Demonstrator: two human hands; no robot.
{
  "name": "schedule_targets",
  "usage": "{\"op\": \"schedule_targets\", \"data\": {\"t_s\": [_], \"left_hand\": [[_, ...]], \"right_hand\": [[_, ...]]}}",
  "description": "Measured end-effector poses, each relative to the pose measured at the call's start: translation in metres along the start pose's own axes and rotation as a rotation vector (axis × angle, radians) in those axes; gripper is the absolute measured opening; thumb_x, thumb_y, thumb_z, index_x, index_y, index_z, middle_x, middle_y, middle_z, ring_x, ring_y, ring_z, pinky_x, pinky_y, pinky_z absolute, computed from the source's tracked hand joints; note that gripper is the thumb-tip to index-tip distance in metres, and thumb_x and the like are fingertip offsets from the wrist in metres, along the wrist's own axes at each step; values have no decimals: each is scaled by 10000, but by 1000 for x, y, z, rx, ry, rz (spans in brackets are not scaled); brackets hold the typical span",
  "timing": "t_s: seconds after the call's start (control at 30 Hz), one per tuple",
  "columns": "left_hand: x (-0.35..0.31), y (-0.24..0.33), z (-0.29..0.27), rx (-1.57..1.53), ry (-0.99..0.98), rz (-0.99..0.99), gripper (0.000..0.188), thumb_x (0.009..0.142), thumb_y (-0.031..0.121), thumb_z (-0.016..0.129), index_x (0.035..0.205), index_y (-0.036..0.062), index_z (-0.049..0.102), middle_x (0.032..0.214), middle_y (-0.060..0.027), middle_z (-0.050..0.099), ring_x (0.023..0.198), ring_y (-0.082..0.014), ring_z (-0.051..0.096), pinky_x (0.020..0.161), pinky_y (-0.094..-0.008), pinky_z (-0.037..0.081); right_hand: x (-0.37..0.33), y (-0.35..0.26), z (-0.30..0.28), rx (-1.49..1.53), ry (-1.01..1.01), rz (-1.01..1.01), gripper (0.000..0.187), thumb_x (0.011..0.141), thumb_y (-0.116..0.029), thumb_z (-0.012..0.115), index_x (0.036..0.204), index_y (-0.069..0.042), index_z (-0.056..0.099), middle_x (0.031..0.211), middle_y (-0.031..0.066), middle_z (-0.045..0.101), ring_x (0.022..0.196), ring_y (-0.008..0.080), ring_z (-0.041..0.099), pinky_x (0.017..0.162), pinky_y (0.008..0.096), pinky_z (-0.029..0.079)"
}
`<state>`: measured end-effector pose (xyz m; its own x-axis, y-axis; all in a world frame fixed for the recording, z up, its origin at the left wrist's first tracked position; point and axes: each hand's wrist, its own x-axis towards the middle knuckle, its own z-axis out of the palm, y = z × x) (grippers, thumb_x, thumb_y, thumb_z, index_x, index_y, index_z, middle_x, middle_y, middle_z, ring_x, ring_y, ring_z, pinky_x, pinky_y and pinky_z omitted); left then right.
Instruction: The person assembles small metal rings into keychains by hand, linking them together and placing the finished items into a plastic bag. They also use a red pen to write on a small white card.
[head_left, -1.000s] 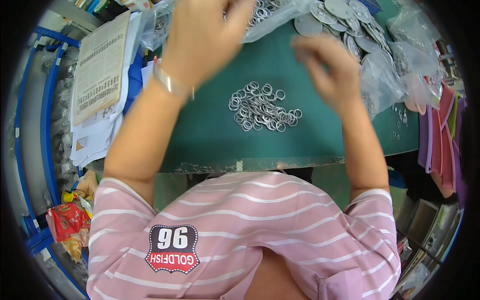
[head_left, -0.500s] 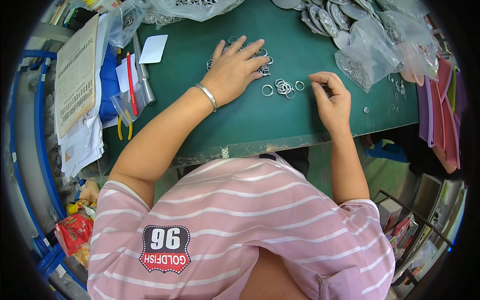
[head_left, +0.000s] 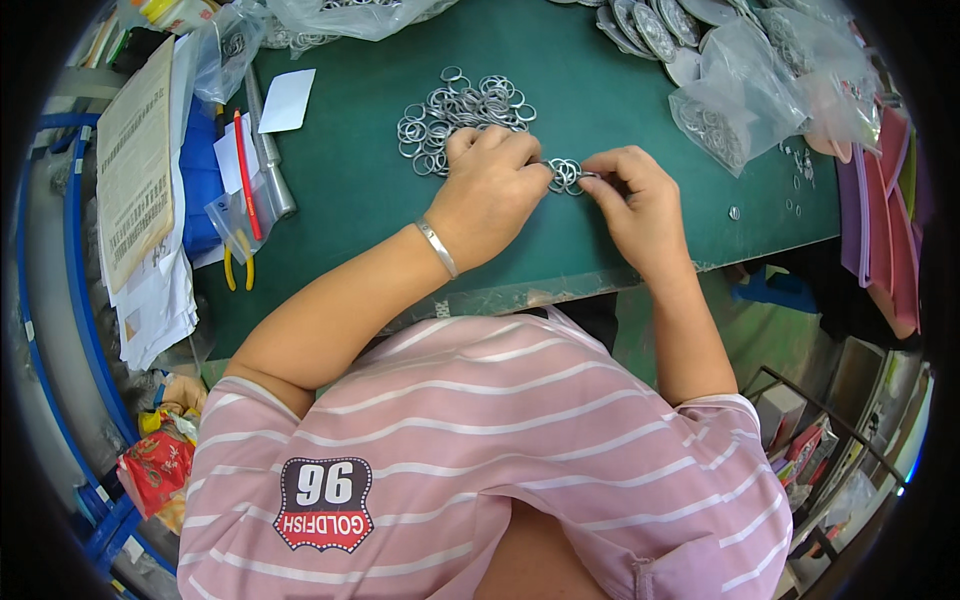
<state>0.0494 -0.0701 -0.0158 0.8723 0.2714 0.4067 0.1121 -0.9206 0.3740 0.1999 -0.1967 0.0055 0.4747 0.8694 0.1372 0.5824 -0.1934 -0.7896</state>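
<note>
Looks down on a green worktable [head_left: 600, 90], scuffed pale along the front edge. At the far left, takes in a blue metal rack [head_left: 92, 350] with bars bowed by the lens. Below the table's right side, shows greenish floor [head_left: 775, 350]. At lower right, includes a dark-framed shelf [head_left: 830, 415], crowded with goods. Lit softly and evenly.

- Head view: the left of two fisheye cameras on the person's head, upright, unmirrored.
- It looks steeply down past the white-striped pink shirt [head_left: 430, 415] below, onto the green tabletop [head_left: 600, 90] above.
- Near enough to pick out single metal rings [head_left: 475, 100]; the left hand [head_left: 490, 180] and right hand [head_left: 635, 205] lie above centre.
- The blue rack frame [head_left: 84, 290] bows along the left rim.
</note>
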Motion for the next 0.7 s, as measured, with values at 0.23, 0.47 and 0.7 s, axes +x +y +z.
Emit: {"op": "schedule_targets", "data": {"t_s": [0.23,0.47,0.7], "left_hand": [[-4,9,-16,-162,129,-107,140,714,31,716,831,89,665,906,-57,582,849,-215,549,764,-374,386],[-20,27,-39,-1046,-210,-797,171,925,161,606,1002,10,627,977,-93,620,702,-152,602,595,-255,483],[-25,27,-24,-2160,-510,-1242,387,1015,294,427,1072,-54,585,896,-143,641,793,-196,656,575,-282,550]], "right_hand": [[-3,0,1,-55,-41,71,206,711,0,752,892,15,655,760,105,621,629,191,586,592,311,486],[-10,0,-18,133,0,154,205,708,-6,766,890,-6,673,773,54,641,667,116,589,615,245,488],[-3,-11,-2,11,-40,-157,113,779,-27,690,886,7,679,861,117,642,815,299,618,724,360,500]]}}
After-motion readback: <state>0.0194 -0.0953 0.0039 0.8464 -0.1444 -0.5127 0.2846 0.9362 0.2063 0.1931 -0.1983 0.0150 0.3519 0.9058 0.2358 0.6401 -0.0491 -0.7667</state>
